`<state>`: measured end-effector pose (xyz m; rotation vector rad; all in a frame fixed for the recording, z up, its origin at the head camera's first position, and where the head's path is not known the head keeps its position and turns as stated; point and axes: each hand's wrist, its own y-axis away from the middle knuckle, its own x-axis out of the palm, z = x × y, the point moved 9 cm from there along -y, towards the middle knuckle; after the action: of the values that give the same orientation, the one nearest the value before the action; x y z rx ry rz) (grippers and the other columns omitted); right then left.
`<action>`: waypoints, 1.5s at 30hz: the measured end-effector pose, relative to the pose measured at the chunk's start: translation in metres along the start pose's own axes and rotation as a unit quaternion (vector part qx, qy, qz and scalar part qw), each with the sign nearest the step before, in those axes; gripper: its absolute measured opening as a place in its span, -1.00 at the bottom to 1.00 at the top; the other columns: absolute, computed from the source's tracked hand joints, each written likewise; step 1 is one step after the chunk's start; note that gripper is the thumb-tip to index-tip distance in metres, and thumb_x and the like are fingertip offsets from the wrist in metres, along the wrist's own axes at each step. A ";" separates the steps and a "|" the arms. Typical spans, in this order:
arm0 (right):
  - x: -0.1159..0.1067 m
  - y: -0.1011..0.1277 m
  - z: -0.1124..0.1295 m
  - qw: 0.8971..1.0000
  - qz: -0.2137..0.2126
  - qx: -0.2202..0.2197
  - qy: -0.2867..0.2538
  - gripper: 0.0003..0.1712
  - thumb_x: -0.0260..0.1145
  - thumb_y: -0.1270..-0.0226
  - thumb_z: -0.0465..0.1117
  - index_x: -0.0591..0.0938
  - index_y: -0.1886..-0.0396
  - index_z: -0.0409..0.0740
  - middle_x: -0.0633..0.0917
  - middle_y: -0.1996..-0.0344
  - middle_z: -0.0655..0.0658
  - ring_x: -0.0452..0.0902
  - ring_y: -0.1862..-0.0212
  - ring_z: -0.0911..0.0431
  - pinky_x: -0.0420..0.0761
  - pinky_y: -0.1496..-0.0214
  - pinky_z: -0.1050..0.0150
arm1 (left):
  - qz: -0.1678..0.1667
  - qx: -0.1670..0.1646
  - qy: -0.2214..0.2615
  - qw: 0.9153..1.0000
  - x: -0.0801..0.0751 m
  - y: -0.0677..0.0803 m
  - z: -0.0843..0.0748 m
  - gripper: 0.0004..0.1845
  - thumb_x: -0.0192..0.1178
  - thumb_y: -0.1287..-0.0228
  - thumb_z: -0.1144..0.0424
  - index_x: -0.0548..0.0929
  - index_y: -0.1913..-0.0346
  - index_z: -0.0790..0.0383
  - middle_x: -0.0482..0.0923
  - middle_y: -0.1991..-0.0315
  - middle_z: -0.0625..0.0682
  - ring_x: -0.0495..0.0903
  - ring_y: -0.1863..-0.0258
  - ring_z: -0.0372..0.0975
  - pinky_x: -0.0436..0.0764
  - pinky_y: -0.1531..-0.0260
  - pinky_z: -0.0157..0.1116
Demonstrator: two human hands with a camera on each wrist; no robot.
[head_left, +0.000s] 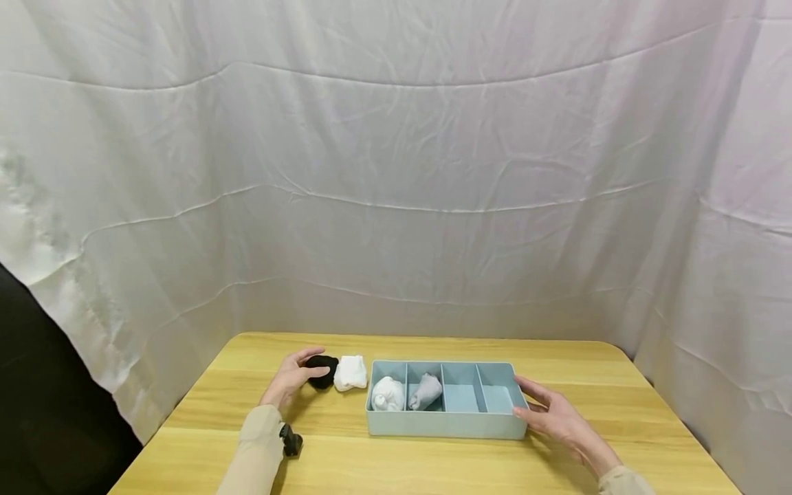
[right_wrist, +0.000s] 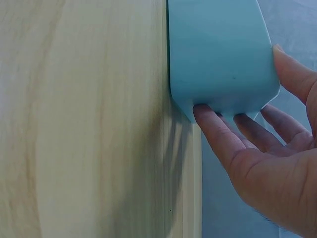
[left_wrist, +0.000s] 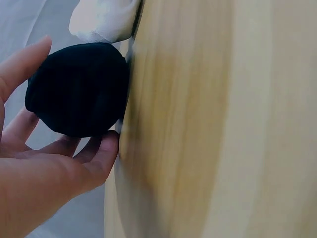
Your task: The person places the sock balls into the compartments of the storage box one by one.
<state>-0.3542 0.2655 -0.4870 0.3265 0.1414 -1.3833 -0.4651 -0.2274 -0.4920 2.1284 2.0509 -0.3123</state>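
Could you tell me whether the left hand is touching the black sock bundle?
Touching: the left wrist view shows the left hand fingers cupped against the black sock bundle.

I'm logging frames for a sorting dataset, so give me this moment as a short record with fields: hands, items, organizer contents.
left hand: left hand grips the black sock ball on the wooden table
right hand: right hand rests with straight fingers against the right end of the blue organizer
beside black ball: white sock ball, touching it, outside the organizer
compartment 1 from left: white sock bundle
compartment 2: grey sock bundle
compartments 3 and 4: nothing in them
backdrop: white cloth
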 end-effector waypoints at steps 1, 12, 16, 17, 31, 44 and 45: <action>0.000 0.000 0.000 1.000 -0.001 0.000 0.000 -0.13 0.34 -0.35 -0.16 0.13 -0.54 -0.16 0.05 -0.52 -0.38 0.11 -0.44 -0.38 0.52 -0.24 -0.04 | 0.003 0.000 0.002 1.000 0.001 0.000 0.000 -0.34 0.39 -0.15 0.33 0.45 -0.33 0.34 0.38 -0.35 0.29 0.35 -0.34 0.13 0.28 -0.37 0.06; 0.000 0.001 0.001 1.000 0.003 -0.005 -0.001 -0.12 0.34 -0.35 -0.16 0.12 -0.55 -0.19 0.03 -0.51 -0.40 0.10 -0.43 -0.40 0.52 -0.24 -0.04 | -0.003 -0.017 0.017 1.000 0.003 -0.003 0.006 -0.43 0.36 -0.13 0.42 0.49 -0.25 0.39 0.51 -0.19 0.32 0.50 -0.15 0.06 0.48 -0.16 -0.16; 0.001 0.002 0.001 1.000 0.002 -0.002 -0.003 -0.12 0.34 -0.34 -0.16 0.13 -0.54 -0.18 0.04 -0.52 -0.39 0.11 -0.44 -0.39 0.52 -0.24 -0.03 | -0.037 -0.030 0.042 0.998 -0.004 -0.002 0.009 -0.47 0.37 -0.09 0.45 0.51 -0.17 0.42 0.53 -0.10 0.31 0.53 -0.08 0.02 0.52 -0.02 -0.29; 0.001 0.002 0.001 1.000 0.000 -0.001 -0.004 -0.12 0.35 -0.34 -0.17 0.13 -0.54 -0.18 0.05 -0.52 -0.39 0.11 -0.43 -0.39 0.53 -0.24 -0.03 | -0.045 -0.031 0.046 0.997 -0.006 -0.002 0.009 -0.47 0.37 -0.09 0.45 0.51 -0.17 0.43 0.53 -0.10 0.30 0.53 -0.07 0.00 0.53 0.00 -0.30; 0.001 0.001 -0.001 1.000 0.001 -0.002 -0.011 -0.12 0.35 -0.34 -0.18 0.12 -0.54 -0.18 0.04 -0.52 -0.38 0.10 -0.44 -0.38 0.52 -0.25 -0.04 | -0.065 -0.025 0.067 0.995 -0.011 0.003 -0.012 -0.49 0.29 -0.25 0.34 0.47 -0.26 0.32 0.44 -0.20 0.36 0.63 0.12 -0.08 0.65 0.25 -0.23; 0.001 0.000 -0.001 1.000 0.006 -0.006 -0.015 -0.10 0.34 -0.34 -0.19 0.10 -0.55 -0.20 0.02 -0.52 -0.38 0.08 -0.44 -0.38 0.51 -0.25 -0.05 | -0.071 0.042 0.071 0.994 0.017 0.011 -0.044 -0.49 0.44 -0.14 0.23 0.54 -0.13 0.29 0.54 0.01 0.26 0.59 0.09 -0.11 0.66 0.20 -0.26; 0.001 0.000 -0.001 1.000 0.007 -0.007 -0.016 -0.10 0.35 -0.34 -0.19 0.10 -0.55 -0.20 0.03 -0.52 -0.38 0.09 -0.44 -0.38 0.52 -0.25 -0.05 | -0.068 0.046 0.071 0.994 0.020 0.012 -0.046 -0.50 0.45 -0.13 0.23 0.54 -0.11 0.27 0.55 0.01 0.24 0.58 0.09 -0.11 0.64 0.20 -0.27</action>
<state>-0.3543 0.2648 -0.4883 0.2936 0.1230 -1.3732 -0.4508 -0.1960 -0.4533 2.1240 2.3091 -0.2868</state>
